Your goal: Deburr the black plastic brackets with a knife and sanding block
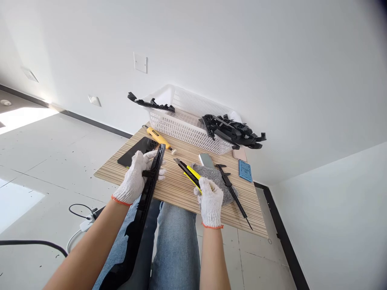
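Observation:
My left hand (136,177), in a white glove with an orange cuff, is closed round the upper part of a long black plastic strip (142,209). The strip slants down over my legs to the bottom of the view. My right hand (211,199), gloved the same way, grips a yellow utility knife (192,175). The knife's blade is out and points up and left toward the strip, without touching it. Beneath and beside the right hand lies a grey cloth (214,175). Black calipers (231,189) rest across the cloth's right side.
A white basket (187,135) at the back of the wooden table (175,189) holds black plastic parts (232,131), some jutting over its rim. A yellow tool (159,138), a dark flat panel (137,151), a whetstone-like block (206,160) and a blue card (245,170) lie around.

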`<state>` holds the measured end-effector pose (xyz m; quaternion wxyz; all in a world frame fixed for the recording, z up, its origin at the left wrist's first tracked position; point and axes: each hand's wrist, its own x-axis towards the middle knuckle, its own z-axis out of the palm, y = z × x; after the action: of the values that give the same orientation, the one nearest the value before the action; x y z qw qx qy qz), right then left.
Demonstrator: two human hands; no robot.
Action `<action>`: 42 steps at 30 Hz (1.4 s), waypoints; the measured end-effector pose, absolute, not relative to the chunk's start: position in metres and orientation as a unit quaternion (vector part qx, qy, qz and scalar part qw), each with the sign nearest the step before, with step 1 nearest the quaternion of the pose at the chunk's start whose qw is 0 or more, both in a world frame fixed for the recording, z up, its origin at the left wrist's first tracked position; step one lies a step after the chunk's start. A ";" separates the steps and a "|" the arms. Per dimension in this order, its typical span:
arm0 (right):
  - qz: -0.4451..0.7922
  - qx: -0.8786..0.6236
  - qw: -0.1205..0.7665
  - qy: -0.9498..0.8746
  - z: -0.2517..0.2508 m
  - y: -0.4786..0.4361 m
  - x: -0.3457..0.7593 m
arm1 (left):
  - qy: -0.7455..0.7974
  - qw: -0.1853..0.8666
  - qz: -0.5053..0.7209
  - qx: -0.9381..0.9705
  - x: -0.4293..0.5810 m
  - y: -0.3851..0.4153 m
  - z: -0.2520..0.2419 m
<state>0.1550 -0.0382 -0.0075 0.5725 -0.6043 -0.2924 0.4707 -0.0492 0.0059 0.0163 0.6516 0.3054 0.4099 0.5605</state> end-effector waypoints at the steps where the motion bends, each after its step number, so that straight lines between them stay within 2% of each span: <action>1: 0.470 -0.603 0.573 -0.295 -0.008 -0.038 0.155 | 0.408 0.653 0.564 0.299 -0.049 0.007 0.016; 9: 0.482 -0.597 0.571 -0.290 -0.009 -0.038 0.156 | 0.345 0.669 0.572 0.327 -0.052 0.004 0.016; 32: 0.477 -0.609 0.562 -0.292 -0.006 -0.038 0.155 | 0.316 0.726 0.567 0.227 -0.054 0.006 0.015; 42: 0.480 -0.602 0.567 -0.293 -0.008 -0.037 0.155 | 0.331 0.731 0.531 0.273 -0.057 0.003 0.020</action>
<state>0.1552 -0.0373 -0.0079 0.5675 -0.6019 -0.2925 0.4797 -0.0571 0.0031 0.0202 0.7307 0.2728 0.3311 0.5311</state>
